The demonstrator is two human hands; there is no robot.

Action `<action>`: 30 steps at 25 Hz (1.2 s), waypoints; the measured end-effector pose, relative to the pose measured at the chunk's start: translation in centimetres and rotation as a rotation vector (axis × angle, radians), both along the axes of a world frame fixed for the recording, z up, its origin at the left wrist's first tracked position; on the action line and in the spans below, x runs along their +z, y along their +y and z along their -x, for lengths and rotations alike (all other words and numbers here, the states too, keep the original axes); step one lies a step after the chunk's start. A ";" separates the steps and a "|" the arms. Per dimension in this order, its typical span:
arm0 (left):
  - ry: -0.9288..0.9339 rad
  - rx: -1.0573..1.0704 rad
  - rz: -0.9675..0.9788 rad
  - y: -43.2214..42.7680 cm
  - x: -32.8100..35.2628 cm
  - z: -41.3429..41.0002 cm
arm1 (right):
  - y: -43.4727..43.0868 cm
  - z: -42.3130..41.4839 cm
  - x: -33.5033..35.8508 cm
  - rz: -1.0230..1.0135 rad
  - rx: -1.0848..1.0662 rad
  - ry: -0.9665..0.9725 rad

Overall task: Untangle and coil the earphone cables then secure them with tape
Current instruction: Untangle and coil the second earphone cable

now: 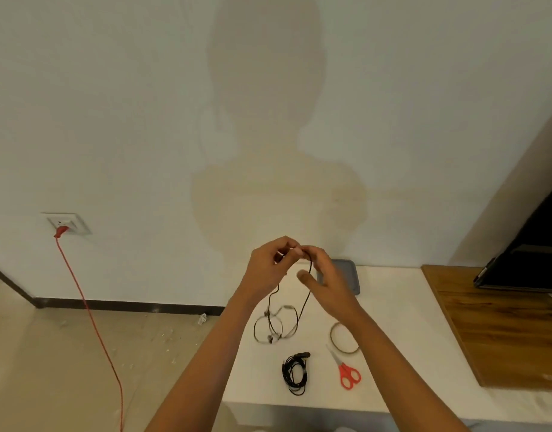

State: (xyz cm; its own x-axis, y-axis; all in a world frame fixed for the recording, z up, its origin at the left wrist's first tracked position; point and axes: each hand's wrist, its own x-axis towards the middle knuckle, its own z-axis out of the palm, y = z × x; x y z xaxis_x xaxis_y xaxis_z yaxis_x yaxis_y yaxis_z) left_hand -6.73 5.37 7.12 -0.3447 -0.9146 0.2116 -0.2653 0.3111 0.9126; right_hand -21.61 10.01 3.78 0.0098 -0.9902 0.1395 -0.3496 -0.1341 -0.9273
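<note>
My left hand (270, 266) and my right hand (323, 275) are raised close together above the white table (393, 322). Both pinch a thin dark earphone cable (305, 302) at its top. Two strands of it hang down to a loose tangle with earbuds (270, 333) lying on the table. A second black earphone cable (295, 372) lies coiled near the front edge. A clear tape roll (334, 336) lies to the right, partly hidden by my right forearm.
Red-handled scissors (346, 371) lie right of the black coil. A grey tray (354, 277) sits at the back behind my right hand. A wooden board (502, 325) and a dark screen (530, 254) stand on the right. A red cord (90, 313) hangs from a wall socket (67, 224) at left.
</note>
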 end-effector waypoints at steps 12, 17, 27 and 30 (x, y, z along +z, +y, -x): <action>-0.242 0.026 0.053 5.0 7.8 -5.9 | 6.3 2.8 13.9 0.334 -0.282 -0.200; -0.120 0.067 -0.045 7.0 5.9 -8.5 | 8.7 6.7 17.9 0.503 -0.585 -0.351; 0.169 0.143 -0.234 9.9 9.6 -6.9 | 10.9 8.7 18.0 -0.050 -0.338 0.401; 0.171 -0.010 -0.213 12.0 12.5 -3.1 | 12.1 5.2 18.1 -0.308 0.000 0.261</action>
State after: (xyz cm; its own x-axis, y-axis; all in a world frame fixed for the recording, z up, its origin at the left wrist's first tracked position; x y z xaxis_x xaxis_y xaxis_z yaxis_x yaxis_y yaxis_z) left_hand -3.66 17.41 19.66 -0.3300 -0.9413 0.0711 -0.0993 0.1095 0.9890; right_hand -26.82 22.16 21.86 0.0056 -0.9852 -0.1711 -0.5784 0.1364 -0.8042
